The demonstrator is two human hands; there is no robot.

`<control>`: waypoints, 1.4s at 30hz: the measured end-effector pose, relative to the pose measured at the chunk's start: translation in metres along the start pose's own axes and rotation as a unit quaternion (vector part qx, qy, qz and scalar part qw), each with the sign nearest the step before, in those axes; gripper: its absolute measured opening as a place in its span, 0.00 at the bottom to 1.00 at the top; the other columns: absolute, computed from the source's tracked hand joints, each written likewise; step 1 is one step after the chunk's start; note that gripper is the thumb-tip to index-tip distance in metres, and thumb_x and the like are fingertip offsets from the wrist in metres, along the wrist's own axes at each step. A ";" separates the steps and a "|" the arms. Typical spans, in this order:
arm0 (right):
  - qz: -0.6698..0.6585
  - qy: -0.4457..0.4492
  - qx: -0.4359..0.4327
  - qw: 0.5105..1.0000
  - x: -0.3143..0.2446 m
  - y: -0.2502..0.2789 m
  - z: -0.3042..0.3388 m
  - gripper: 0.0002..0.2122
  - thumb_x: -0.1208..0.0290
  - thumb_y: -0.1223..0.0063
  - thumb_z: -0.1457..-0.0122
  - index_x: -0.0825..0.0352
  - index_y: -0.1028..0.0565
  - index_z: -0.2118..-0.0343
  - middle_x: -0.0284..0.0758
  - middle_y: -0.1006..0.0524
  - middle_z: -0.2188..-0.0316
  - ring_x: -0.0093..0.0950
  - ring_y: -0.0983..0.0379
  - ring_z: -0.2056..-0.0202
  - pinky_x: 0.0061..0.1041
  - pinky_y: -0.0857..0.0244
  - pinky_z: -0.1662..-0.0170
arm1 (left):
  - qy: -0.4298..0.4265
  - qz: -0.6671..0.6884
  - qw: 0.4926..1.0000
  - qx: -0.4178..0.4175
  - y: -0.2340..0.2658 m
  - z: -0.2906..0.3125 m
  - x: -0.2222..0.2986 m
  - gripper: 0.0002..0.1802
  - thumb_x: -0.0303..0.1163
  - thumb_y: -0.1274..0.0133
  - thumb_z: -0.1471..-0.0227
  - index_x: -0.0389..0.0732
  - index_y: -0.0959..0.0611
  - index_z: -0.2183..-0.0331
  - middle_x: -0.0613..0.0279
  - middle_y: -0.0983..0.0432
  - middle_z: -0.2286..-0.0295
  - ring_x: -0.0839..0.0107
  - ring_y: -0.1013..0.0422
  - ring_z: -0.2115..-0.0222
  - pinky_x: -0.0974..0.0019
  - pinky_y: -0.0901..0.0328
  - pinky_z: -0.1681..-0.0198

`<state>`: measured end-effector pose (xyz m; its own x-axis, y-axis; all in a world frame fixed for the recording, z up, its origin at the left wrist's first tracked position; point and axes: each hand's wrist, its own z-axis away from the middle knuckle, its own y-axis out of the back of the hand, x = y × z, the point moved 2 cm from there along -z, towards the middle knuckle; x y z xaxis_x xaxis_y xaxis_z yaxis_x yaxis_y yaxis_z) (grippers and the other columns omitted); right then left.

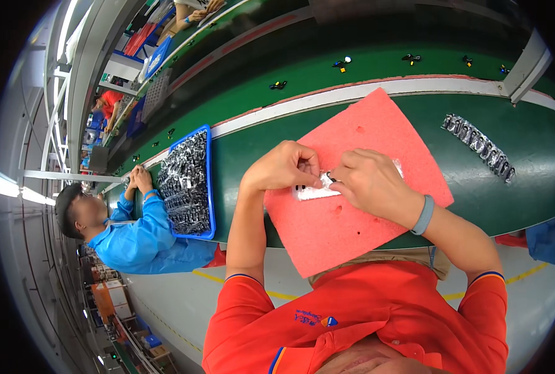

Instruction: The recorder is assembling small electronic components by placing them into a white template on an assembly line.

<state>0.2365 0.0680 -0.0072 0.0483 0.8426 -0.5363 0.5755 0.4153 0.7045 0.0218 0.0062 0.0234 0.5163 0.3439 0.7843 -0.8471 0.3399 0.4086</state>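
A pink foam sheet (pixel 377 115) lies tilted on the green bench in front of me. On it rests a shiny whitish strip (pixel 312 193), largely covered by my hands. My left hand (pixel 287 167) is closed in a pinch at the strip's left part, and its fingertips hide what they hold. My right hand (pixel 371 181), coming from the right with a grey band on its wrist, pinches a small black part (pixel 332 177) just above the strip. The fingertips of both hands nearly meet. The strip's far end shows past my right hand.
A blue tray (pixel 211 187) full of small black-and-silver parts stands left. A row of similar parts (pixel 480 146) lies right. Beyond a white rail (pixel 352 91), small dark-and-yellow pieces (pixel 343 64) sit on a green belt. A co-worker in blue (pixel 128 240) sits left.
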 end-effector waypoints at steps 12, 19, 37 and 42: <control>-0.028 -0.050 0.107 0.993 0.015 0.018 -0.001 0.03 0.76 0.39 0.44 0.67 0.20 0.68 0.39 0.21 0.71 0.41 0.20 0.67 0.38 0.26 0.67 | 0.007 -0.034 0.999 -0.003 0.003 -0.002 -0.003 0.10 0.24 0.27 0.54 0.35 0.14 0.72 0.69 0.19 0.75 0.83 0.29 0.73 0.73 0.34 0.69; -0.106 -0.091 0.241 0.960 0.044 0.027 0.003 0.04 0.76 0.43 0.42 0.70 0.24 0.71 0.43 0.21 0.75 0.46 0.21 0.70 0.45 0.27 0.66 | -0.076 -0.025 0.988 0.131 0.028 -0.055 0.044 0.09 0.24 0.34 0.45 0.33 0.12 0.60 0.69 0.17 0.69 0.81 0.25 0.68 0.74 0.30 0.63; -0.071 -0.073 0.162 0.982 0.046 0.011 0.006 0.07 0.79 0.43 0.46 0.69 0.19 0.65 0.43 0.22 0.71 0.46 0.22 0.67 0.44 0.26 0.63 | -0.055 -0.347 0.874 0.336 0.004 -0.271 0.130 0.14 0.42 0.35 0.49 0.40 0.09 0.67 0.43 0.15 0.67 0.46 0.18 0.62 0.51 0.23 0.54; -0.081 -0.076 0.173 0.979 0.044 0.015 0.004 0.06 0.82 0.42 0.45 0.69 0.19 0.64 0.43 0.20 0.70 0.45 0.21 0.67 0.41 0.25 0.63 | -0.060 -0.312 0.897 0.309 0.006 -0.256 0.115 0.16 0.44 0.33 0.49 0.41 0.08 0.66 0.44 0.14 0.68 0.48 0.17 0.63 0.53 0.24 0.53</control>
<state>0.2508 0.1099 -0.0219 0.0395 0.7041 -0.7090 0.8268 0.3753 0.4189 0.1086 0.2724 -0.0034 0.9280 0.1465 0.3426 -0.3255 -0.1289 0.9367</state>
